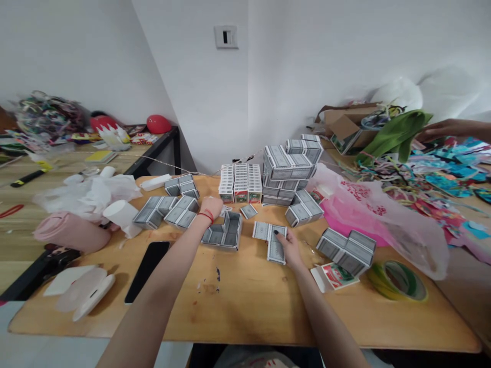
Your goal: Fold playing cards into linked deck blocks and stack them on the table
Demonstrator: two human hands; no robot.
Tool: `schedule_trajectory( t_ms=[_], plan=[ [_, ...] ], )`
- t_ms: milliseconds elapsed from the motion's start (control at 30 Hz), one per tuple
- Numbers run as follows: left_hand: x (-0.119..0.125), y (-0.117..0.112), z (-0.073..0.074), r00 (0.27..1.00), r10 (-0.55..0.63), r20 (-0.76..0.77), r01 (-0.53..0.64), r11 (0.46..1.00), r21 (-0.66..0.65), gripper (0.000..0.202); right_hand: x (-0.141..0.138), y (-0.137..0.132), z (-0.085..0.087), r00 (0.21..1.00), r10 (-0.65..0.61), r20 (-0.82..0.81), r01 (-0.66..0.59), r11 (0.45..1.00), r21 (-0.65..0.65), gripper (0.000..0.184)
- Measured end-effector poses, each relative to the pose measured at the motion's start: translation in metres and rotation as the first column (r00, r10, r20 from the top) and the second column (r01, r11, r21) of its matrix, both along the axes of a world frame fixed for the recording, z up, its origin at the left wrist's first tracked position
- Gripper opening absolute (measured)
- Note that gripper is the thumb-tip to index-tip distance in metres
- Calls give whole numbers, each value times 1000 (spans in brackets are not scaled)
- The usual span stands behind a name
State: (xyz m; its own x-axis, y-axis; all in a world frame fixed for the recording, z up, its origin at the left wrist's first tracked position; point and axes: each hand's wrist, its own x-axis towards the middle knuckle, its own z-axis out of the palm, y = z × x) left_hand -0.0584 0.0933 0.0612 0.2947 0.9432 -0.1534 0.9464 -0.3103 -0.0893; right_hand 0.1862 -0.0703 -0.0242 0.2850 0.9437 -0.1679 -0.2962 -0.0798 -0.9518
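On the table's (245, 317) left half, phone (148, 271) | between far and near edges, our left hand (210, 206) beside the open box (232, 231), grip unclear to us; our right hand (292, 249) pinches a patterned piece (275, 250) | near-right corner, tape roll (378, 284)

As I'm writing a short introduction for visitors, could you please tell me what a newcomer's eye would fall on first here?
Probably the tall stack of grey patterned blocks at the back of the table, just right of centre. Next might come the pink plastic bag to its right, then the right hand in front, holding grey patterned cards.
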Motion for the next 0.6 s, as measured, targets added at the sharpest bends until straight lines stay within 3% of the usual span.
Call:
schedule_trajectory(
  t_ms=[300,433,500,533,600],
  plan=[
    [9,-20,7,1000,-3,31,1,997,73,28,-3,-2,7,1000,8,-15,-8,1000,-1,23],
    [13,-33,18,997,-3,80,-7,992,125,30,2,-2,9,983,34,-180,-49,996,-77,26],
    [22,-47,27,971,-119,207,76,976,204,29,8,0,10,955,39,-295,-76,990,-116,27],
    [29,-56,30,922,-230,311,153,956,251,29,12,0,11,949,34,-313,-72,991,-111,26],
    [48,-76,36,754,-455,473,337,887,315,29,17,2,13,923,76,-377,-103,993,-50,29]
  ],
)
